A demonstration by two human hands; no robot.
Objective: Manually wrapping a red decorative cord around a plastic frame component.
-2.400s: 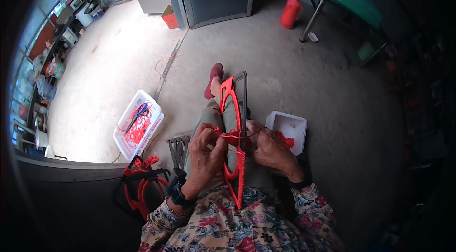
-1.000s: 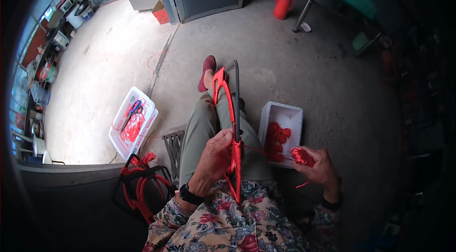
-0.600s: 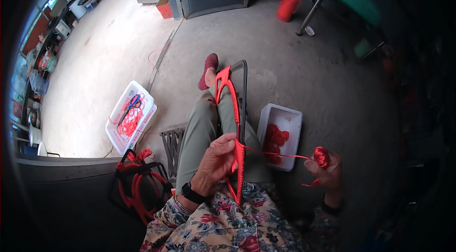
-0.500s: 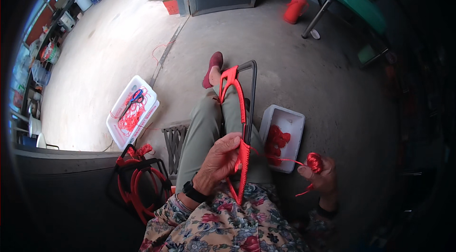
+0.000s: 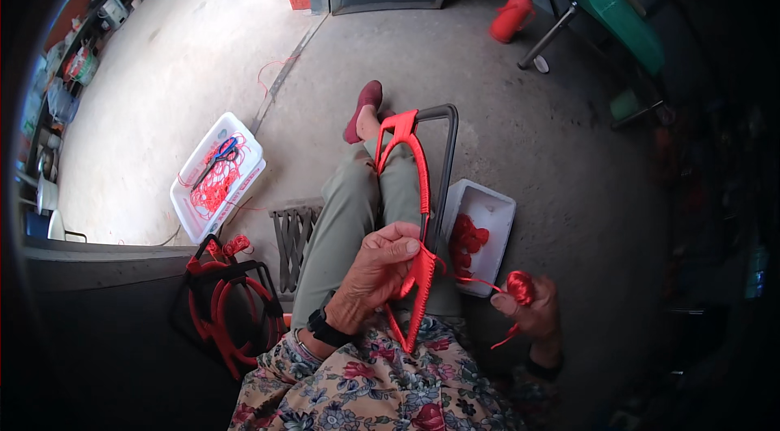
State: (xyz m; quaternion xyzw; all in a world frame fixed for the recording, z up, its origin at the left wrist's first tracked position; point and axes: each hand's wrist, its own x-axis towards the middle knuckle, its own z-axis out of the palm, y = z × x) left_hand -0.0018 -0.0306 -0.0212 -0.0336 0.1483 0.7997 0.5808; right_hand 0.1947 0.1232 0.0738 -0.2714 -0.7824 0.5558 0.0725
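Note:
My left hand (image 5: 375, 268) pinches the edge of a black metal frame (image 5: 451, 155) that lies across my lap. Red cord wrapping (image 5: 419, 175) covers the frame's curved inner bar and its near, pointed end. To the right, my right hand (image 5: 536, 316) is closed round a small wound bundle of shiny red cord (image 5: 521, 288). A strand runs from that bundle to the frame beside my left fingertips, and a loose end hangs below the right hand.
On the left, a white tray (image 5: 184, 210) holds tangled red cord and blue-handled scissors (image 5: 218, 156). A white bin (image 5: 497, 240) with red cord bundles sits right of my legs. More red-wrapped frames (image 5: 218, 309) lean at my left. A red thermos (image 5: 512, 17) stands far right.
My right hand with the cord bundle has come a little closer to the frame. The left hand keeps its grip on the frame, and the whole view has shifted slightly.

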